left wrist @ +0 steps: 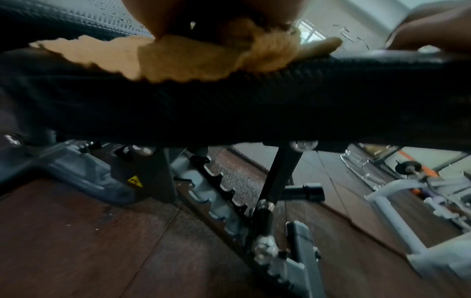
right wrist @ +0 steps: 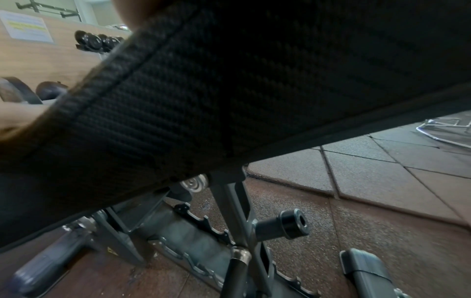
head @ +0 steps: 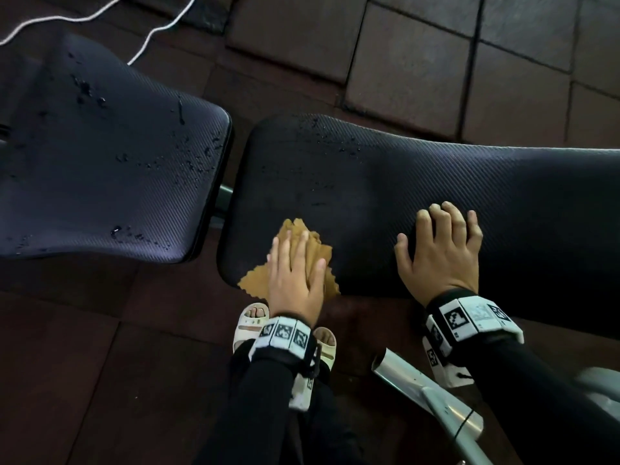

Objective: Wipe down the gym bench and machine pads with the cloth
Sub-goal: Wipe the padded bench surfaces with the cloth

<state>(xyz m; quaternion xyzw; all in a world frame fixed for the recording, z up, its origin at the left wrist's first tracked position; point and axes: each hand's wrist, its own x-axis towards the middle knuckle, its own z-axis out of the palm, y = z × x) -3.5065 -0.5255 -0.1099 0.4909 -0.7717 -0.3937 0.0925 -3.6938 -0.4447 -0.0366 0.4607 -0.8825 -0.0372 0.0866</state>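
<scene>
A black textured back pad (head: 402, 189) of the bench runs to the right, and a separate seat pad (head: 100, 156) lies to its left. Both carry water droplets. A tan cloth (head: 302, 238) lies bunched on the back pad's near left corner, one zigzag edge hanging over the rim. My left hand (head: 295, 266) presses flat on it with straight fingers. From the left wrist, the cloth (left wrist: 178, 58) shows squeezed under the palm against the pad's edge (left wrist: 229, 104). My right hand (head: 443, 243) rests bare on the pad's near edge, fingers spread, holding nothing.
A silver frame tube (head: 419, 380) juts out by my right forearm. My sandalled feet (head: 250, 323) stand just under the left hand. A white cable (head: 100, 11) trails over the floor tiles (head: 402, 62) beyond the seat pad. Beneath the bench are a notched adjuster rail (left wrist: 219, 193) and a black peg (right wrist: 290, 222).
</scene>
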